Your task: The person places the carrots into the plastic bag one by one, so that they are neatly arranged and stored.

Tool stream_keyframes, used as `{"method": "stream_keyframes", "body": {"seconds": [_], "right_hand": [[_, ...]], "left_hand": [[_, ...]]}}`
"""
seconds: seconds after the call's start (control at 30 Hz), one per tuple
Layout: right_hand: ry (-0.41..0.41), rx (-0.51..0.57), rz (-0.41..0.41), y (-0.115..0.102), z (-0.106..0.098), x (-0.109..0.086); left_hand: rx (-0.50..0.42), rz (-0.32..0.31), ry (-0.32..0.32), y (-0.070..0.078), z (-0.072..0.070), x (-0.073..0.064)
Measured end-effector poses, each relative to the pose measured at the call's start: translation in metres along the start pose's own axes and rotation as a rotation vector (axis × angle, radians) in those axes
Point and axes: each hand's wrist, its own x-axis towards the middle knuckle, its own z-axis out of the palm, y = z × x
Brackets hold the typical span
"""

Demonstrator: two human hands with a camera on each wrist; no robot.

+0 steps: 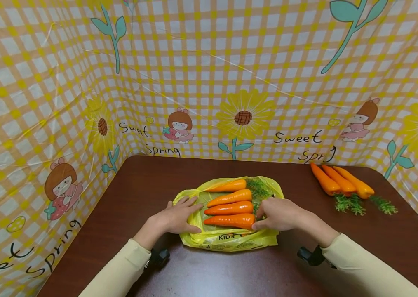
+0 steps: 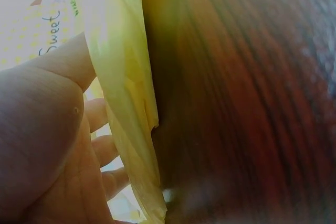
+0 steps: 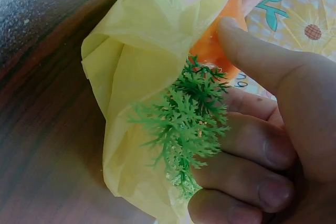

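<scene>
A yellow plastic bag [image 1: 227, 244] lies flat on the table with its upper side laid open, and several orange carrots [image 1: 230, 208] rest side by side on it, green tops to the right. My left hand [image 1: 181, 216] rests on the bag's left edge, fingers spread; the left wrist view shows the yellow film [image 2: 126, 93] beside its fingers. At the other end, my right hand [image 1: 277, 214] holds the nearest carrot [image 1: 231, 221] by its top end. In the right wrist view the thumb lies against the orange carrot [image 3: 210, 45], with curled fingers beside the leafy greens [image 3: 194, 114].
Three more carrots [image 1: 342, 181] with green tops lie together at the back right of the dark brown table [image 1: 146, 181]. Behind and at the sides hangs a checked cloth [image 1: 209, 74] printed with sunflowers and "Sweet Spring".
</scene>
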Motion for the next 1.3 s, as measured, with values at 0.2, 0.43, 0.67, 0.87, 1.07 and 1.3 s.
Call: {"method": "stream_keyframes", "body": {"seconds": [0.2,0.43,0.67,0.87,1.07,1.3], "right_hand": [[0.010,-0.019,0.041,-0.003,0.000,-0.001],[0.071,0.014,0.044,0.000,-0.012,-0.008],[0.181,0.111,0.071,0.016,-0.024,-0.017],[0.259,0.128,0.115,0.034,-0.029,-0.020],[0.368,0.145,0.149,0.055,-0.034,-0.026],[0.459,0.194,0.227,0.082,-0.037,-0.034]], "left_hand": [[-0.003,-0.002,-0.005,0.001,0.001,-0.001],[-0.004,-0.005,-0.005,0.000,0.000,0.000],[-0.007,-0.003,0.001,-0.001,-0.001,-0.001],[-0.016,0.010,0.020,-0.003,0.000,0.001],[-0.013,0.024,0.041,-0.002,-0.001,0.001],[-0.011,0.020,0.048,-0.002,0.000,0.003]]}}
